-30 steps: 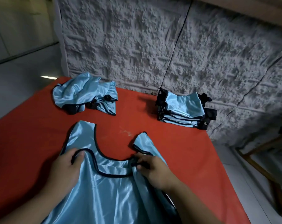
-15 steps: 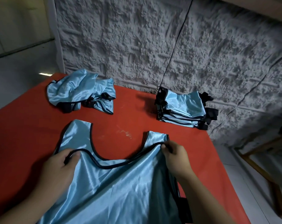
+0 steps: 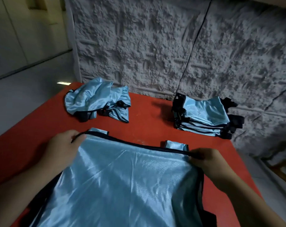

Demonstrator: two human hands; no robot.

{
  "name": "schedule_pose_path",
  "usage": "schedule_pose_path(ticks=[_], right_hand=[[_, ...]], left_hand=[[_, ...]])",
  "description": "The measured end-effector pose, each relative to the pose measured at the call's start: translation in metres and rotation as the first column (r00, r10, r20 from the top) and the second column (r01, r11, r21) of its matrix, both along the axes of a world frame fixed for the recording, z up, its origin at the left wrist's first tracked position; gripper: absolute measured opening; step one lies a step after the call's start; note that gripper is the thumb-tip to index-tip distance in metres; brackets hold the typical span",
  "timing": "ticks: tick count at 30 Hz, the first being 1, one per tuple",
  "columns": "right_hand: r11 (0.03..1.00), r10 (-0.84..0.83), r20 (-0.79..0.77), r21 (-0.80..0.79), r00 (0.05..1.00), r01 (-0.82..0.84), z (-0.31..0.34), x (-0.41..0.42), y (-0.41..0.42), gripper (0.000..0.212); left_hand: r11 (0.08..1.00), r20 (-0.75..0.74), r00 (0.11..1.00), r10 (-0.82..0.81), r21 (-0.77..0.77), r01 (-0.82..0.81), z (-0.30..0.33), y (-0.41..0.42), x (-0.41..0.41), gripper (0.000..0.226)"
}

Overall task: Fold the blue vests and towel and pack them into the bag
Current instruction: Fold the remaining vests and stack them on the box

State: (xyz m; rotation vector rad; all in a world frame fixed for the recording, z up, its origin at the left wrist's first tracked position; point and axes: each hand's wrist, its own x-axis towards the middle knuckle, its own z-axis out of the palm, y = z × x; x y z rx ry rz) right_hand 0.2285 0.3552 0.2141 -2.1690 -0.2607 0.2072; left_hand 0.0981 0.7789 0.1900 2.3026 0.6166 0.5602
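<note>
From the head view, the only one I have, I see the vest in work (image 3: 122,181) spread on the red table (image 3: 147,115), filling the six o'clock half of the frame. My left hand (image 3: 63,145) pinches its dark-trimmed top edge at about nine o'clock, fingers curled round the binding. My right hand (image 3: 207,161) pinches the same edge at about three o'clock, thumb and fingers closed on the trim. The edge runs taut between them, and two shoulder straps poke out just beyond it, toward twelve.

At one o'clock, near the table's far edge by the textured wall (image 3: 171,46), stands a neat stack of folded vests (image 3: 204,118). I judge that to be the finished part of the folding. At eleven o'clock lies a crumpled pile of unfolded vests (image 3: 98,100), well apart from the stack; how many are in it I cannot tell.

By my reading, the folding is well along but not done: this vest is at its first fold, and the crumpled pile is left. I see no towel and no bag anywhere in this view, so the towel's fold and all the packing look to be ahead.
</note>
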Motion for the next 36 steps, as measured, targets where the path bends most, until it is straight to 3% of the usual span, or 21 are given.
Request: schedule_pose_path(ticks=[7,11,18,20,22,24,26,27,29,31,33,36], right_hand=[[0.956,-0.089,0.131,-0.269,0.987,0.122,-0.011,0.042,0.013,0.019],[0.920,-0.120,0.191,-0.346,0.974,0.182,-0.010,0.061,0.022,0.015],[0.889,-0.174,0.221,-0.384,0.960,0.250,-0.015,0.071,0.039,0.009],[0.870,-0.223,0.198,-0.402,0.955,0.286,-0.011,0.068,0.041,0.012],[0.842,-0.268,0.209,-0.424,0.940,0.334,-0.003,0.060,0.046,0.029],[0.842,-0.207,0.338,-0.415,0.918,0.343,0.009,0.033,0.059,0.044],[0.907,-0.025,0.436,-0.368,0.900,0.204,0.016,-0.018,0.081,0.050],[0.926,0.082,0.412,-0.368,0.908,0.083,0.014,-0.049,0.091,0.054],[0.875,0.267,0.261,-0.469,0.928,-0.120,-0.003,-0.103,0.099,0.067],[0.771,0.317,0.087,-0.604,0.944,-0.203,-0.028,-0.126,0.083,0.077],[0.746,0.251,0.060,-0.649,0.966,-0.153,-0.044,-0.120,0.055,0.083],[0.703,0.175,0.141,-0.710,0.974,-0.023,-0.054,-0.108,0.021,0.092]], left_hand=[[0.998,0.014,0.998,-0.066,0.014,0.066,-0.002,0.007,0.027,0.039],[0.995,0.000,0.998,-0.055,0.078,0.055,-0.002,0.009,0.047,0.042],[0.991,-0.057,0.998,0.002,0.135,0.006,-0.013,0.015,0.061,0.044],[0.989,-0.098,0.995,0.023,0.150,-0.008,-0.013,0.019,0.060,0.042],[0.987,-0.081,0.996,0.036,0.160,-0.023,0.002,0.013,0.057,0.036],[0.975,0.042,0.999,-0.028,0.222,0.018,0.025,-0.011,0.048,0.030],[0.944,0.123,0.966,-0.226,0.272,0.186,0.040,-0.053,0.026,0.024],[0.913,0.070,0.945,-0.319,0.292,0.286,0.037,-0.076,0.009,0.025],[0.847,-0.204,0.896,-0.395,0.297,0.441,0.014,-0.114,-0.024,0.054],[0.803,-0.516,0.805,-0.292,0.325,0.500,-0.016,-0.121,-0.043,0.078],[0.795,-0.608,0.756,-0.242,0.322,0.513,-0.033,-0.115,-0.049,0.080],[0.813,-0.582,0.794,-0.175,0.369,0.450,-0.041,-0.095,-0.048,0.081]])
